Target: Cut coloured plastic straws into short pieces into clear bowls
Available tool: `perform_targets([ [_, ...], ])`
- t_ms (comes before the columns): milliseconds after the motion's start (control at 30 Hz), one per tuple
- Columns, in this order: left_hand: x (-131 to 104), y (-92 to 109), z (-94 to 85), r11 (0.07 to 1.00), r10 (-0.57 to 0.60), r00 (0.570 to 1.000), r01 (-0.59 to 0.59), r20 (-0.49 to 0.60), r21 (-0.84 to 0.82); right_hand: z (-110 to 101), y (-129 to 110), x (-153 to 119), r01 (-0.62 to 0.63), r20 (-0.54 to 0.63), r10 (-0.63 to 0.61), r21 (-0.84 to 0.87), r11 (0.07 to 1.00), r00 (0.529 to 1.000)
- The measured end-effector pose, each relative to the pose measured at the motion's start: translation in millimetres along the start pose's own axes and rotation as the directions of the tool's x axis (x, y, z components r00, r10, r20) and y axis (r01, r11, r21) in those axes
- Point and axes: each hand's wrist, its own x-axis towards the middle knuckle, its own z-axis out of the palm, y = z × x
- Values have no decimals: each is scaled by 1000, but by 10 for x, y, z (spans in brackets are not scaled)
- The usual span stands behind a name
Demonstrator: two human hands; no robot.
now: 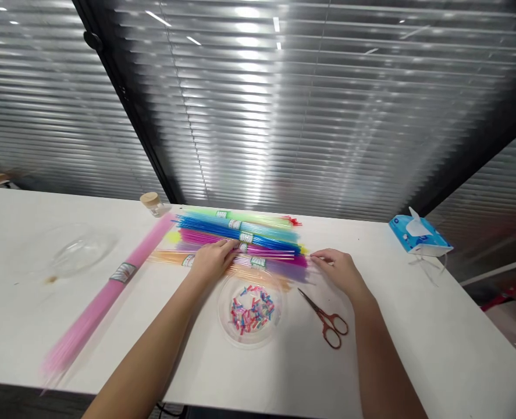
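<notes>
Both hands at the rainbow straws!

Bright labels everywhere: a patterned band (123,272) wraps the long pink bundle (98,314), and smaller ones circle the coloured straws (279,254), all too small to read. The blue tissue pack (419,235) at far right carries print I can't make out either.

Now the hands! The left (214,259) lies palm down across the straws at mid-table, fingers slightly bent; whether they grip, I can't tell. The right (338,270) curls at the straws' right-hand ends, thumb and forefinger near each other, a pinch I can't confirm.

Just in front, a clear bowl (223,317) holds cut bits (255,314), red, pink and blue, with scissors (327,323) lying beside it. Back left stands a jar (152,202), wooden-topped.
</notes>
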Motion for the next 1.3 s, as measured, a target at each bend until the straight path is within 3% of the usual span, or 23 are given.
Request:
perform_targets([
  [200,5,17,-13,1000,-16,1000,16,16,-16,-334,264,-21,-71,-80,95,262,962,992],
  [333,11,15,2,999,-26,1000,27,16,-25,-645,411,-154,-10,-287,151,441,898,946],
  [400,12,13,10,999,-32,999,32,12,-27,-794,465,-219,118,-486,202,550,827,850],
  [467,13,13,16,999,-33,999,33,6,-30,-918,512,-264,290,-664,286,617,732,691],
  [533,14,14,19,999,-31,1000,31,0,-32,-1007,548,-288,413,-759,352,611,675,547],
  [600,11,11,22,999,-33,999,33,-10,-33,-1046,558,-286,457,-794,383,592,664,473],
  [633,8,8,23,999,-38,999,37,-22,-31,-1040,546,-274,457,-795,389,592,664,465],
  [733,-11,-4,19,999,-42,990,40,-133,-16,-909,421,-199,405,-743,386,638,655,547],
  [867,-58,4,-19,999,-8,937,26,-349,45,-501,77,-68,289,-588,310,708,645,747],
  [933,-84,19,-49,995,23,917,16,-398,94,-265,-110,-36,222,-479,247,727,649,842],
  [1000,-103,36,-80,990,59,908,2,-414,144,-54,-269,-39,167,-376,188,733,660,908],
  [1133,-113,65,-130,976,149,917,-76,-369,206,233,-473,-123,99,-211,80,718,688,974],
  [1300,-97,75,-163,975,152,940,-93,-304,200,397,-655,-251,123,-163,-18,664,737,986],
])
